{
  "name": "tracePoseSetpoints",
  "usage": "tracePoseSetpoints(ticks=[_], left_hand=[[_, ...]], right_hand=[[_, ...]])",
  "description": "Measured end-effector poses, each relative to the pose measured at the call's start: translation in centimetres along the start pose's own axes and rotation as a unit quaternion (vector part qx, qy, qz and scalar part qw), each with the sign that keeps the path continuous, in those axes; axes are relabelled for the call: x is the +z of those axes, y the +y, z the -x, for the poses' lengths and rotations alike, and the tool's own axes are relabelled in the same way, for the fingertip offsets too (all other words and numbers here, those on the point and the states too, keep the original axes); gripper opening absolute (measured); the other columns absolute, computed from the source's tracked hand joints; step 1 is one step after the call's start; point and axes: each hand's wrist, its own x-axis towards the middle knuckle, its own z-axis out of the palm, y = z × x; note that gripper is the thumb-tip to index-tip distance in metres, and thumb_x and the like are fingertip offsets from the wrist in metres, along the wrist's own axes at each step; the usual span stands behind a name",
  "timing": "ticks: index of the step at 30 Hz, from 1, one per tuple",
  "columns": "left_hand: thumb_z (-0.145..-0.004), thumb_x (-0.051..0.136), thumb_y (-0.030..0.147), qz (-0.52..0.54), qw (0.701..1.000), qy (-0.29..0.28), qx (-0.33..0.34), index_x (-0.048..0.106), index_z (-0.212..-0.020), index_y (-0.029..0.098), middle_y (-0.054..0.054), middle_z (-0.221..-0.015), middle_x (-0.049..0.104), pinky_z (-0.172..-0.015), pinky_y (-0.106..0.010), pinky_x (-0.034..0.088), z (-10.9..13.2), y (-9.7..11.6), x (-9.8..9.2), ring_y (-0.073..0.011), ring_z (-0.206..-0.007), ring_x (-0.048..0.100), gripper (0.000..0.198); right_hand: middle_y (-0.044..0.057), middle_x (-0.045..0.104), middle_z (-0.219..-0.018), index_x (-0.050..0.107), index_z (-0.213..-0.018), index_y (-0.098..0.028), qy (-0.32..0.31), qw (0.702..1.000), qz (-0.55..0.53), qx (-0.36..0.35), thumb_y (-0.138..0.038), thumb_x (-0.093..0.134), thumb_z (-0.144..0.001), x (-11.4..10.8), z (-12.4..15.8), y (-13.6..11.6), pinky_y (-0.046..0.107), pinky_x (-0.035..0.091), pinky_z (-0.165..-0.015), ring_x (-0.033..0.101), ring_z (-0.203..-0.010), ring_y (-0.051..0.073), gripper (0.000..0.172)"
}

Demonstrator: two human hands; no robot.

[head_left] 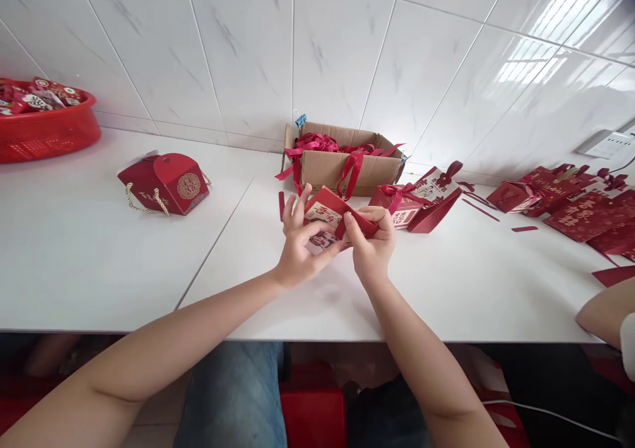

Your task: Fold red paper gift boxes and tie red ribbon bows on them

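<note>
Both of my hands hold one red paper gift box [325, 203] with a cream printed panel, raised a little over the white table. My left hand [302, 246] grips its left side, thumb and fingers around the panel. With the thumb on top, my right hand [373, 239] pinches a red flap at the box's right end. Part of the box is hidden behind my fingers. Just beyond it stands a cardboard box [364, 170] filled with red ribbons [317, 142]; one ribbon hangs over its front edge. A red gift box tied with a ribbon bow [399, 203] stands right of my right hand.
On the left sits a red gift box with rope handles [186, 186], and a red plastic basket [59, 130] of wrapped packets. Several red gift boxes [585, 213] crowd the far right, near ribbon scraps [524, 229]. Another person's arm [608, 312] rests at the right edge.
</note>
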Motion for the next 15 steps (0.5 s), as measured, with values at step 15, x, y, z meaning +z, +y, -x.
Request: tracePoseSetpoints(ticks=[15], left_hand=[[-0.073, 0.075, 0.039, -0.018, 0.996, -0.007, 0.089, 0.068, -0.065, 0.024, -0.005, -0.098, 0.070, -0.092, -0.046, 0.048, -4.7, -2.4, -6.0, -0.0254, -0.101, 0.058, 0.018]], right_hand=[[-0.002, 0.053, -0.072, 0.048, -0.074, -0.022, -0.024, 0.990, 0.062, -0.126, -0.021, 0.066, -0.077, -0.8, -0.9, 0.2, 0.028, 0.045, -0.061, 0.055, -0.067, 0.013, 0.017]])
